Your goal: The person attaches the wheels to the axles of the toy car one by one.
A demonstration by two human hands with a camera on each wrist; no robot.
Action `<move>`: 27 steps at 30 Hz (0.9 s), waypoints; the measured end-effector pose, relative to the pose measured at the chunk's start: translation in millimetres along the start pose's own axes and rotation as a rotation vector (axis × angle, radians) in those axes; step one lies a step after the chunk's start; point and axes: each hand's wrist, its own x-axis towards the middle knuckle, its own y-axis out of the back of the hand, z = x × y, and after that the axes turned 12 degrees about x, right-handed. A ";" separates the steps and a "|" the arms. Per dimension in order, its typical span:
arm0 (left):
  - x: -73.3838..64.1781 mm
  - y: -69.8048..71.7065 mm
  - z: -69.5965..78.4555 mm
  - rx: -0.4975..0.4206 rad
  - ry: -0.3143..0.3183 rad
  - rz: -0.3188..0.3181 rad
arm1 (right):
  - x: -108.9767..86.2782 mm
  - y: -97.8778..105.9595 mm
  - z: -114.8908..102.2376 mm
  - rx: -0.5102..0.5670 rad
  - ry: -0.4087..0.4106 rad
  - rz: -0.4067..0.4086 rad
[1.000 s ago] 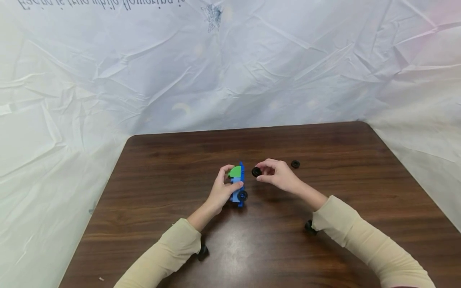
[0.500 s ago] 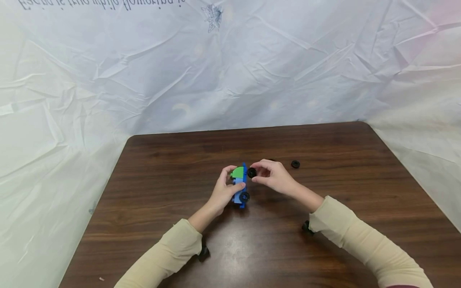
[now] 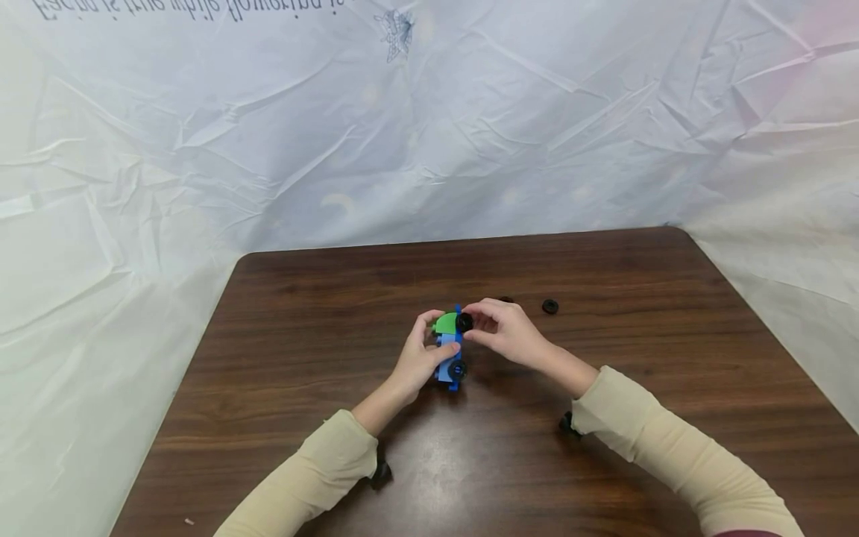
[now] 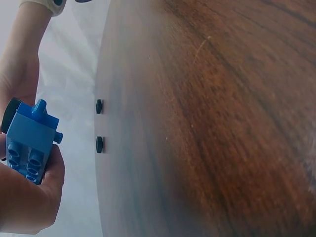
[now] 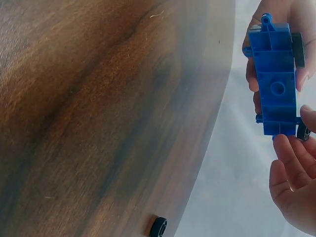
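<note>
My left hand [image 3: 411,364] grips a toy car of building blocks, its light blue brick [image 3: 444,371] and green curved brick [image 3: 446,322] both showing. A black wheel [image 3: 457,370] sits on the car's near axle end. Between the thumb and fingers of my right hand [image 3: 511,335] is another black wheel [image 3: 464,322], right at the far axle end on the same side. The right wrist view shows the car's hollow blue underside [image 5: 277,73], with the pinched wheel [image 5: 303,131] by its axle stub. On the opposite side the axle pegs [image 5: 247,51] are bare.
Two loose black wheels lie further back on the brown wooden table [image 3: 322,298]: one wheel [image 3: 550,306] behind the right hand, the other [image 3: 506,299] partly hidden by it. A crumpled white printed sheet [image 3: 429,149] hangs behind the table.
The right hand has moved left with the pinched wheel, from a gap beside the car up to its axle. The left hand has shifted the car slightly right.
</note>
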 end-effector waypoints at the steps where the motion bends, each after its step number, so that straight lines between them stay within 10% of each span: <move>1: 0.3 0.4 0.0 0.001 -0.001 -0.002 | 0.5 -0.4 0.2 -0.006 0.002 0.000; 27: 1.9 4.3 0.1 0.014 -0.023 -0.014 | 4.3 -3.6 -2.0 -0.060 -0.008 0.014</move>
